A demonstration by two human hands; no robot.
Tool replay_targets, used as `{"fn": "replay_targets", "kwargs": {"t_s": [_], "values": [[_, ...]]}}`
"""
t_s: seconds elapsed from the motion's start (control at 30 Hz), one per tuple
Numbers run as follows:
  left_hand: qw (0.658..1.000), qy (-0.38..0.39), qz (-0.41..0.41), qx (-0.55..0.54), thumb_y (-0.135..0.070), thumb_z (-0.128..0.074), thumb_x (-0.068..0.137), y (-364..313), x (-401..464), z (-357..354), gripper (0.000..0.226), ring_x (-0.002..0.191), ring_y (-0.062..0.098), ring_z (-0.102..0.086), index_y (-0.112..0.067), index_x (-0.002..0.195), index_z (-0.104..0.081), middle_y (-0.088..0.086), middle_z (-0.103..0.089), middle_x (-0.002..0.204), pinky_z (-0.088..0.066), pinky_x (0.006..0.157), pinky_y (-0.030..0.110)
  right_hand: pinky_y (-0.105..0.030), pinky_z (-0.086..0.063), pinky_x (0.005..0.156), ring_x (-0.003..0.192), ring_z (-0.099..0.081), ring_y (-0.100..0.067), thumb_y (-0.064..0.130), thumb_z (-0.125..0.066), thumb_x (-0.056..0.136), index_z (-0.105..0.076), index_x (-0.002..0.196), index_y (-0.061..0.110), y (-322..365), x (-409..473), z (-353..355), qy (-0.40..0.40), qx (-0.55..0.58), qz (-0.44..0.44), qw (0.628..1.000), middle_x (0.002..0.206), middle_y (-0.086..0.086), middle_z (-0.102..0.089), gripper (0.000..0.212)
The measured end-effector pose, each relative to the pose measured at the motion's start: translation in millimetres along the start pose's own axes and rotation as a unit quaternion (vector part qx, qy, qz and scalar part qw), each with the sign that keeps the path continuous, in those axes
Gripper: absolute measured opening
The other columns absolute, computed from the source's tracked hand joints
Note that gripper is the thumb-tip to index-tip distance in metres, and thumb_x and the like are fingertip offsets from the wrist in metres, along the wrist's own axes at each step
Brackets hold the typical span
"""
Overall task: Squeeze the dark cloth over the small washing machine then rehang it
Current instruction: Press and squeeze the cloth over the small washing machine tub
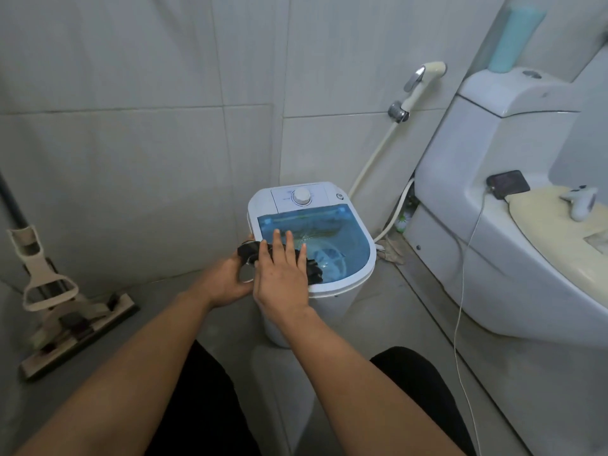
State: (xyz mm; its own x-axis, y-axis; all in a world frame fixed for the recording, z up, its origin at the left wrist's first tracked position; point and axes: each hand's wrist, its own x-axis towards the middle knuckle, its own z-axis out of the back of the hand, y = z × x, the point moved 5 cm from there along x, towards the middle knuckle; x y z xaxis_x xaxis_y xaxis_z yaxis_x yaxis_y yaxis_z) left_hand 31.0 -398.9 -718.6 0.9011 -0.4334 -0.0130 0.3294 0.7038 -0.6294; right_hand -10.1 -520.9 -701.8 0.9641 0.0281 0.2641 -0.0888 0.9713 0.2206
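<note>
While both bare forearms extend forward from the bottom of the view, the two hands meet at the near left rim of the small white plastic washing machine (342,284). The left hand (227,284) is curled at the rim, its fingers clenched around the left end of the twisted dark cloth (251,253). The right hand (283,278) lies palm down across the cloth, fingers (289,245) straight, spread and released, pressing on the fabric rather than gripping it. The dark cloth is wrung into a rope-like roll that runs from the left hand, under the right palm, and out over the open tub, where its ridged right end (314,271) shows beside the little finger.

The washing machine stands on the grey tiled floor (388,324). Its tub is translucent blue plastic with a pale ribbed disc at the bottom, and a round white dial (301,196) sits on the rear control panel. Printing around the dial is too small to read.

To the left, a beige flat mop with a plastic frame (65,311) rests on the floor against the wall. To the right stands a white ceramic toilet (477,199); a dark phone (508,183) with a white cable lies on it, along with a white controller (580,202). On the far tiled wall hangs a cream bidet sprayer with a chrome lever (421,80), its hose dropping behind the machine.
</note>
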Motion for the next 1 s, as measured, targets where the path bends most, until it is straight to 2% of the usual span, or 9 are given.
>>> {"fn": "replay_targets", "kwargs": {"t_s": [0.07,0.17,0.23,0.3,0.4,0.5,0.67,0.8,1.0], "values": [[1.000,0.000,-0.003,0.017,-0.054,-0.061,0.072,-2,0,0,0.079,0.120,0.032,-0.065,-0.013,0.140,-0.056,0.011,-0.065,0.138,-0.046,0.084,0.029,-0.061,-0.003,0.121,0.154,-0.007,-0.035,0.035,-0.033,0.102,-0.039,0.152,0.010,4,17,-1,0.018,0.005,-0.004,1.000,0.165,-0.015,-0.021,0.057],[1.000,0.008,-0.001,0.016,-0.056,-0.072,0.073,0,0,1,0.090,0.121,0.036,-0.063,-0.013,0.147,-0.047,0.011,-0.060,0.144,-0.051,0.089,0.037,-0.061,0.001,0.121,0.154,-0.004,-0.036,0.041,-0.032,0.102,-0.035,0.154,0.011,8,44,-2,0.047,-0.002,-0.001,0.999,0.165,-0.015,-0.020,0.060],[1.000,0.004,0.006,0.011,-0.071,-0.071,0.067,3,3,-1,0.101,0.118,0.030,-0.065,-0.019,0.149,-0.043,0.006,-0.063,0.141,-0.054,0.085,0.035,-0.062,0.001,0.121,0.153,-0.005,-0.037,0.044,-0.032,0.103,-0.033,0.154,0.011,9,60,-3,0.066,-0.008,0.007,0.998,0.165,-0.016,-0.021,0.061],[1.000,0.005,0.013,0.000,-0.076,-0.074,0.068,2,3,-2,0.105,0.124,0.023,-0.063,-0.025,0.152,-0.039,-0.002,-0.060,0.146,-0.051,0.085,0.032,-0.064,-0.001,0.120,0.153,-0.006,-0.037,0.045,-0.030,0.103,-0.030,0.155,0.012,6,73,-1,0.086,-0.007,0.013,0.996,0.165,-0.016,-0.020,0.062],[1.000,0.005,-0.005,-0.009,-0.071,-0.077,0.072,2,6,-1,0.110,0.147,0.012,-0.038,-0.033,0.161,-0.025,-0.014,-0.029,0.166,-0.043,0.107,0.029,-0.063,-0.004,0.120,0.154,-0.008,-0.035,0.043,-0.027,0.104,-0.026,0.157,0.014,-7,83,2,0.101,-0.010,0.023,0.995,0.165,-0.015,-0.020,0.060],[1.000,0.025,-0.011,-0.013,-0.079,-0.073,0.070,6,7,-2,0.117,0.153,0.000,-0.016,-0.042,0.162,-0.011,-0.022,-0.006,0.169,-0.028,0.123,0.030,-0.062,-0.006,0.121,0.153,-0.010,-0.036,0.038,-0.026,0.105,-0.023,0.157,0.013,-35,87,8,0.108,-0.017,0.015,0.994,0.165,-0.015,-0.020,0.058],[0.999,0.028,-0.013,-0.026,-0.072,-0.078,0.071,9,9,-6,0.115,0.154,-0.005,-0.007,-0.038,0.162,-0.016,-0.018,-0.005,0.170,-0.016,0.125,0.025,-0.061,-0.010,0.121,0.152,-0.014,-0.035,0.030,-0.028,0.103,-0.026,0.157,0.015,-84,88,20,0.103,-0.026,0.002,0.994,0.164,-0.014,-0.023,0.056],[0.999,0.027,-0.017,-0.021,-0.074,-0.077,0.070,12,12,-7,0.116,0.153,-0.008,-0.007,-0.038,0.162,-0.016,-0.021,-0.005,0.169,-0.015,0.125,0.024,-0.059,-0.013,0.121,0.152,-0.017,-0.035,0.031,-0.027,0.104,-0.028,0.156,0.015,-117,93,28,0.094,-0.011,-0.046,0.994,0.163,-0.014,-0.027,0.054],[0.999,0.033,-0.031,-0.006,-0.063,-0.081,0.075,9,12,-7,0.112,0.142,-0.025,0.000,-0.036,0.162,-0.016,-0.023,-0.004,0.168,-0.009,0.119,0.012,-0.061,-0.024,0.115,0.146,-0.027,-0.036,0.039,-0.024,0.103,-0.034,0.150,0.016,-169,96,37,0.065,-0.011,-0.125,0.990,0.157,-0.014,-0.035,0.053]]}}
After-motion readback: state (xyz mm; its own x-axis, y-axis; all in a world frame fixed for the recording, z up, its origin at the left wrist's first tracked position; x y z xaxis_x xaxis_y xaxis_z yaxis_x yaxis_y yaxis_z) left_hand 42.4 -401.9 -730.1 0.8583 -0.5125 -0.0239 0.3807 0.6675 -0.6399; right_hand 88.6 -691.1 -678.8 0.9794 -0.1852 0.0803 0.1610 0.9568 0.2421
